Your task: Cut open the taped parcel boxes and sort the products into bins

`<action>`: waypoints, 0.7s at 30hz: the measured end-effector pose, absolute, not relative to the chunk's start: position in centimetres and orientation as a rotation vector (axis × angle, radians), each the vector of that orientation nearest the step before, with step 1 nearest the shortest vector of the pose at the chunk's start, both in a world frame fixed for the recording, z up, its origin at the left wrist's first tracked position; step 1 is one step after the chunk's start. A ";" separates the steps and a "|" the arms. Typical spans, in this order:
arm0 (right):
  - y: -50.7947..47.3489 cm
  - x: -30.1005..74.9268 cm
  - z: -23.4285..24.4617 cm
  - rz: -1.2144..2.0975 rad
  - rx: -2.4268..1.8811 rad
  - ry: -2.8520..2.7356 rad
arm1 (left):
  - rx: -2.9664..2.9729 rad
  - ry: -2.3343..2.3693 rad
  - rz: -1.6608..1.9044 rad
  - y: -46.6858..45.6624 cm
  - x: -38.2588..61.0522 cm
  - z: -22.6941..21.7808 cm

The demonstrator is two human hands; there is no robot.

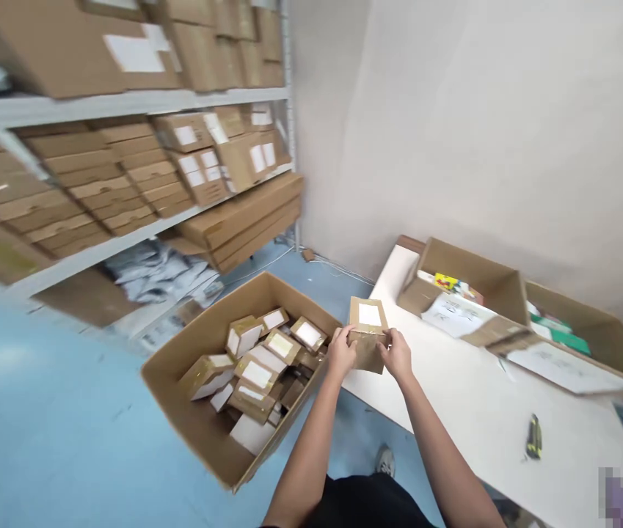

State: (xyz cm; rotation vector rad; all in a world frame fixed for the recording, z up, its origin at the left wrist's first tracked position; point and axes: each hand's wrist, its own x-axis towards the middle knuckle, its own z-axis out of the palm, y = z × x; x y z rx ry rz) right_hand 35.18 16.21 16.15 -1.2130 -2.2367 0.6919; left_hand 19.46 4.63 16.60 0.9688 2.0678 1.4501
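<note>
Both my hands hold one small cardboard box (pixel 367 350) with a white label on top, over the near-left end of the white table. My left hand (pixel 343 353) grips its left side and my right hand (pixel 397 354) its right side, fingers closed on the edges. To the left of my hands stands a large open carton (pixel 190 434). Inside it lie several small taped boxes (pixel 256 374) with white labels, tilted at various angles.
On the white table (pixel 454 411) lie a utility knife (pixel 533 438) and two open cartons (pixel 473 275) holding mixed goods. Metal shelves (pixel 124 106) packed with cardboard boxes line the left. Cables (pixel 338 265) run along the wall's foot on the blue floor (pixel 41 411).
</note>
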 end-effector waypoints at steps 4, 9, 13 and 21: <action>19.5 43.9 16.8 0.600 -1.375 -2.114 | 1.183 1.929 1.400 10.8 26.4 17.2; 23.2 55.6 14.2 0.563 -1.539 -1.919 | 1.294 1.814 1.318 18.0 37.7 15.2; 24.3 63.5 9.5 0.561 -1.684 -1.895 | 1.317 1.805 1.092 20.3 45.4 10.9; 25.6 73.8 4.4 0.913 -1.837 -2.055 | 1.459 1.849 0.675 23.3 51.0 7.5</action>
